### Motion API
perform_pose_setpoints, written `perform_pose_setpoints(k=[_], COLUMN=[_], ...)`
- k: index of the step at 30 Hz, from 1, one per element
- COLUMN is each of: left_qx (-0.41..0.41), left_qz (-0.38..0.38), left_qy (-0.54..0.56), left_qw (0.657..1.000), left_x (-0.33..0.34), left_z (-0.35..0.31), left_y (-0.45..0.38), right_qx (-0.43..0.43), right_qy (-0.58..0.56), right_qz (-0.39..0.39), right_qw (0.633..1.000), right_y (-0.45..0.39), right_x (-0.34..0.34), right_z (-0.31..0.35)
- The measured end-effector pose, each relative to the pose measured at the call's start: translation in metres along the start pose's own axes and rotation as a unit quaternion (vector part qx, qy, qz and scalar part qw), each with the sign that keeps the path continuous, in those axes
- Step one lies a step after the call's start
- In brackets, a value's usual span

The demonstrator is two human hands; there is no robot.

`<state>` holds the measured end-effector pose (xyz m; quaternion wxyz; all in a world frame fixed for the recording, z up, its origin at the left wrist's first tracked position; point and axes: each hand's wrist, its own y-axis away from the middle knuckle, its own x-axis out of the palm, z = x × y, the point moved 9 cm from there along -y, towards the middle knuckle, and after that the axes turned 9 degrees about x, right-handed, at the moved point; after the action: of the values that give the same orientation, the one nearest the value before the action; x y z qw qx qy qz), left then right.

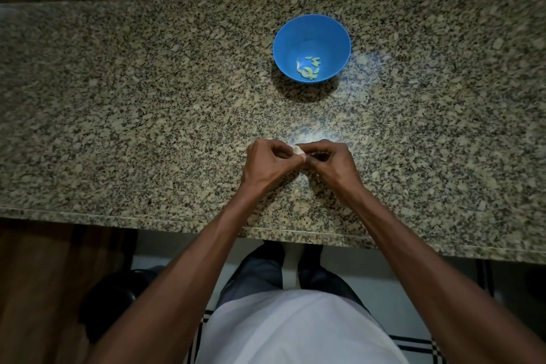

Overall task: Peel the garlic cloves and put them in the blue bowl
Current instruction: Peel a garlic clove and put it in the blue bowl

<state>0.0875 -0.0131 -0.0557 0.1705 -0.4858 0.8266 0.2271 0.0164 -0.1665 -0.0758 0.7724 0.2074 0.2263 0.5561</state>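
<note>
Head view shows the left hand (270,161) and the right hand (325,158) meeting over the near middle of the speckled worktop (118,97), each with a tight grip pinching one pale garlic clove (299,151) between the fingertips. The blue bowl (311,35) sits farther back, a bit to the right, well apart from the hands, with some peeled cloves (308,68) already inside. This looks like the peeling step, so next the skin has to come off and the bare clove must go into the bowl.
</note>
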Motion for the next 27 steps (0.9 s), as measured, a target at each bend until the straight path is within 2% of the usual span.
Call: perform_pose_setpoints(k=[3, 6, 9, 13, 16, 18, 20, 23, 25, 27], left_qx=[-0.009, -0.033, -0.072, -0.136, -0.193, -0.195, -0.179, -0.157, -0.145, -0.135], left_qz=[0.007, -0.017, -0.041, -0.072, -0.083, -0.075, -0.051, -0.031, -0.024, -0.018], left_qy=[-0.008, 0.018, 0.085, 0.208, 0.329, 0.360, 0.354, 0.327, 0.313, 0.297], left_qw=[1.000, 0.999, 0.993, 0.966, 0.921, 0.909, 0.917, 0.931, 0.938, 0.945], left_x=[0.001, 0.002, 0.007, 0.012, 0.019, 0.018, 0.018, 0.014, 0.013, 0.012], left_z=[0.000, 0.004, 0.010, 0.015, 0.030, 0.035, 0.032, 0.028, 0.027, 0.026], left_y=[-0.004, -0.002, 0.000, 0.007, 0.015, 0.017, 0.018, 0.017, 0.014, 0.012], right_qx=[-0.003, -0.004, 0.014, 0.041, 0.010, -0.038, -0.085, -0.153, -0.173, -0.154], right_qy=[0.009, 0.006, -0.030, -0.120, -0.013, 0.097, 0.182, 0.281, 0.282, 0.245], right_qz=[-0.010, -0.020, -0.046, -0.002, -0.042, -0.050, -0.044, -0.079, -0.081, -0.039], right_qw=[1.000, 1.000, 0.998, 0.992, 0.999, 0.993, 0.979, 0.944, 0.940, 0.956], right_y=[-0.002, -0.002, -0.002, -0.004, -0.005, -0.005, -0.004, -0.003, 0.000, 0.004], right_x=[-0.002, -0.001, -0.002, -0.001, -0.014, -0.017, -0.013, -0.008, -0.004, 0.001], right_z=[-0.003, -0.005, -0.008, -0.007, 0.005, 0.022, 0.036, 0.049, 0.050, 0.046])
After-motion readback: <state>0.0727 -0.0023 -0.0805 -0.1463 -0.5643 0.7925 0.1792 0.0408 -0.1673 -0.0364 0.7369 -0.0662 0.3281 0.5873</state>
